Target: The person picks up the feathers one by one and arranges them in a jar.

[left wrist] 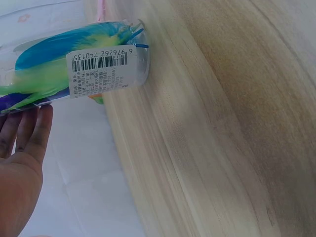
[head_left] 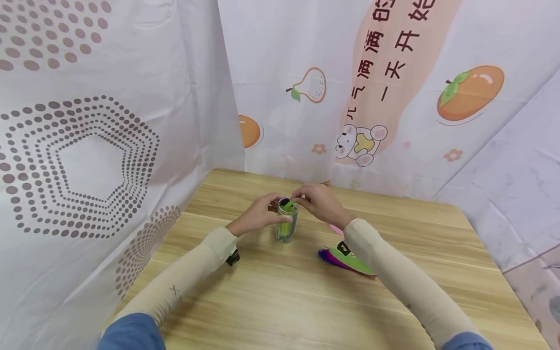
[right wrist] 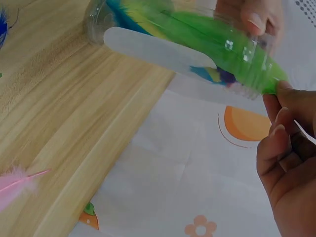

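A clear plastic jar (head_left: 286, 232) with several coloured feathers inside stands upright on the table. My left hand (head_left: 255, 214) holds it from the left, fingers behind and thumb across the front near the top. At the jar's open mouth my right hand (head_left: 324, 203) pinches the tip of a green feather (right wrist: 212, 39) between thumb and forefinger. Most of that feather lies inside the jar, seen through its wall in the right wrist view. Blue, yellow and purple feathers show beside it. In the left wrist view the jar bears a white barcode label (left wrist: 101, 71).
Right of the jar, partly under my right forearm, lies a small pile of green, purple and blue feathers (head_left: 350, 261). A pink feather (right wrist: 17, 185) rests on the wooden table (head_left: 262, 301) nearby. Printed white curtains (head_left: 280, 141) hang behind and to the left of the table.
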A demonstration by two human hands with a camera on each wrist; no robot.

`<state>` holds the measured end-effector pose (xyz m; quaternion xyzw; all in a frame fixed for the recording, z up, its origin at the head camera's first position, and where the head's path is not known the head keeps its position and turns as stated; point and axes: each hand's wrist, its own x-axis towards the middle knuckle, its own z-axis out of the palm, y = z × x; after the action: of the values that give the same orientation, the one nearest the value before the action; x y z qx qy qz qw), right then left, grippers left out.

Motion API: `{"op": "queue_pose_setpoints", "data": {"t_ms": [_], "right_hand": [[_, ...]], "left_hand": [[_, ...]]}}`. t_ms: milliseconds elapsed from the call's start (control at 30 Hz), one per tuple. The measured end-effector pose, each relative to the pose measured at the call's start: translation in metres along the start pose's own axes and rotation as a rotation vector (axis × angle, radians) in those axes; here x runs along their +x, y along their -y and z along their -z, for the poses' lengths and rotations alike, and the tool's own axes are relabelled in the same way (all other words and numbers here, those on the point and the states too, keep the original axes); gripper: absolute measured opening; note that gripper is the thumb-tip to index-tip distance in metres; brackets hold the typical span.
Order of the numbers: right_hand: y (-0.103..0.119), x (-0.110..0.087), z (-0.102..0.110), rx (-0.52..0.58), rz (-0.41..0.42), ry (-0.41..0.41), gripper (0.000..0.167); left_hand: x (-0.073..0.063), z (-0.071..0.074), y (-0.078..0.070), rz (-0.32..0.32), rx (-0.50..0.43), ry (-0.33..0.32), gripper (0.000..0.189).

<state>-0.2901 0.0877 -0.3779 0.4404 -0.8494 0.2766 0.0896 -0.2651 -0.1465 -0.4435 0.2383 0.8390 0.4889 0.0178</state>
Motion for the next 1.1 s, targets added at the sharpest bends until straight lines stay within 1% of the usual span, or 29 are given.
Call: {"op": "queue_pose_setpoints", "data": {"t_ms": [200, 400, 567, 667, 800, 933, 1000, 1100], "right_hand": [[0.001, 0.004, -0.011, -0.036, 0.038, 0.024, 0.008], [0.005, 0.007, -0.016, -0.046, 0.040, 0.064, 0.008], [0.009, 0.010, -0.015, -0.048, 0.036, 0.086, 0.009], [0.010, 0.010, -0.014, -0.039, 0.018, 0.089, 0.010], [0.012, 0.011, -0.007, 0.006, -0.013, 0.079, 0.011], [0.013, 0.012, 0.001, 0.045, -0.010, 0.070, 0.012], [0.013, 0.013, 0.001, 0.030, -0.007, 0.089, 0.012], [0.013, 0.013, -0.002, -0.005, -0.005, 0.149, 0.011]], "left_hand": [[0.000, 0.001, -0.002, -0.012, 0.014, 0.003, 0.051], [0.000, 0.001, -0.002, -0.013, 0.015, -0.002, 0.051], [0.000, 0.001, -0.001, -0.017, 0.028, 0.000, 0.053], [0.001, 0.001, 0.000, -0.014, 0.025, 0.004, 0.054], [0.001, 0.000, 0.000, -0.007, 0.014, 0.009, 0.056], [0.000, 0.000, 0.000, -0.005, 0.007, 0.006, 0.055], [0.000, 0.001, 0.000, -0.002, 0.006, -0.001, 0.054], [0.000, 0.000, 0.000, -0.012, 0.002, -0.001, 0.052]]}}
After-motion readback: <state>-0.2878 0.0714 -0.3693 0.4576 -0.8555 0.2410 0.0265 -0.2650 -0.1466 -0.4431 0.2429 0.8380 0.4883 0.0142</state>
